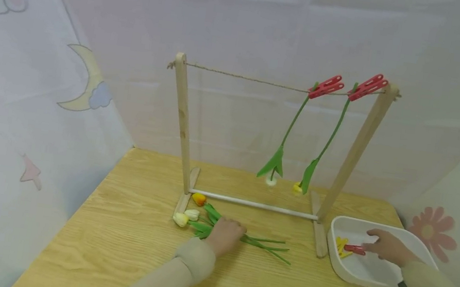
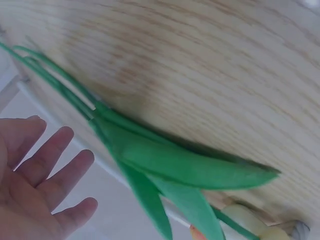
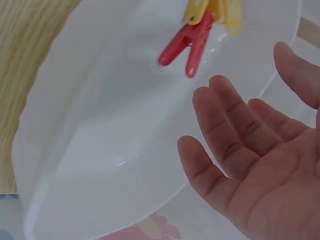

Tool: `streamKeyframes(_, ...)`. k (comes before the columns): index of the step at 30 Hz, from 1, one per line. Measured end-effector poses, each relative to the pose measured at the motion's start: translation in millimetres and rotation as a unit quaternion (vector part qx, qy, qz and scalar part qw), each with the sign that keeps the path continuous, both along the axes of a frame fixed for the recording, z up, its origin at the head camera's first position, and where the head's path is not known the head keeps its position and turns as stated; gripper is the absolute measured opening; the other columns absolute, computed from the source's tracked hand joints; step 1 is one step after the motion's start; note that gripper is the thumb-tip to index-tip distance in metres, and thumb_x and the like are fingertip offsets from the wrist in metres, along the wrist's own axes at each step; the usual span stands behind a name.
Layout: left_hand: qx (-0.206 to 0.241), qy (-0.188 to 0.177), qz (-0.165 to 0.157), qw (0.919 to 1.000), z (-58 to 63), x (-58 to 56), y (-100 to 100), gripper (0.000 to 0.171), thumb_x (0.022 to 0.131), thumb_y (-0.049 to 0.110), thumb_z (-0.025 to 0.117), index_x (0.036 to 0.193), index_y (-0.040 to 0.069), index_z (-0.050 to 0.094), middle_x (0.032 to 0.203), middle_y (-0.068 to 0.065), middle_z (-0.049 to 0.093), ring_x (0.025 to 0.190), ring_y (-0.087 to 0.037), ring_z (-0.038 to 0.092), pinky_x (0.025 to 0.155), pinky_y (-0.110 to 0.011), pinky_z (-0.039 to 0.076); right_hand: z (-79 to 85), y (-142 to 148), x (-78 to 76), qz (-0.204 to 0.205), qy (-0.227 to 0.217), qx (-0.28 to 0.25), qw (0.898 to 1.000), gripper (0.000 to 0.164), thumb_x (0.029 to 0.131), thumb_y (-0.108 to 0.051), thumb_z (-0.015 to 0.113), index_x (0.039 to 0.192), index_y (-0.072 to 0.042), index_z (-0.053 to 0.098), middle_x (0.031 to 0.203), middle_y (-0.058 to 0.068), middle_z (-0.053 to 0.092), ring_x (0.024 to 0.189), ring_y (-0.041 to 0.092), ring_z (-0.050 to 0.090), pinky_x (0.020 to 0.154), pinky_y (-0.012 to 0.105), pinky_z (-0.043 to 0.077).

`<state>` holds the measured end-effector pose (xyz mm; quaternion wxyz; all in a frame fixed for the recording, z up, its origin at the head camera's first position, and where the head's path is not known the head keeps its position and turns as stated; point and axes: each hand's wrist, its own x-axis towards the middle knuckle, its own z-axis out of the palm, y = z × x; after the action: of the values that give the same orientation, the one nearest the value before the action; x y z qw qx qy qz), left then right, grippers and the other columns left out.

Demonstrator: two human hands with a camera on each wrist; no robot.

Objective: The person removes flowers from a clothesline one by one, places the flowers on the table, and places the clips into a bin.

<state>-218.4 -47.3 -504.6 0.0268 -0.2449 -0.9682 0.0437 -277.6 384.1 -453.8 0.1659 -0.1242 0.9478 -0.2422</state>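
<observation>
Red peg (image 1: 355,249) next to fingers, tulips (image 1: 200,226) at left
Right hand (image 1: 389,248) sits fingers apart by the peg, in the white tub (image 1: 363,280); left hand (image 1: 226,236) is loosely spread by the tulips on the tabletop (image 1: 133,238). I'd pinch the peg's handles (image 3: 172,51) near their ends, tbh.

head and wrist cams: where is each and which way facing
Head: head-worn, looking forward and down at rack, flowers, tray; left hand, right hand, sleeves show.
Left wrist: worn there, facing flowers; left hand shows.
Right wrist: worn there, facing tray; right hand shows.
Head and right wrist share tray and its pegs.
</observation>
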Motion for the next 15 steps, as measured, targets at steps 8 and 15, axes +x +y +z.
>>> streamKeyframes(8,0.054,0.028,-0.011,0.9981,17.9,12.5,-5,0.022,0.092,0.015,0.068,0.113,0.019,0.071,0.104,0.003,0.071,0.092,-0.014,0.067,0.083,-0.036,0.054,22.2,-24,13.2,-0.002,0.026,-0.003,1.000,0.058,0.094,-0.018,0.063,0.123,0.025,0.039,0.088,0.019,0.064,0.079,0.031,0.064,0.067,0.043,0.054)
streamKeyframes(15,0.081,0.100,-0.030,0.9912,35.2,13.9,-9,0.019,0.093,0.020,0.067,0.112,0.017,0.071,0.103,0.002,0.072,0.087,-0.013,0.068,0.075,-0.032,0.056,38.3,-44,21.6,0.005,0.069,-0.003,0.998,0.055,0.097,-0.024,0.060,0.126,0.020,0.043,0.091,0.019,0.065,0.082,0.033,0.063,0.070,0.050,0.053)
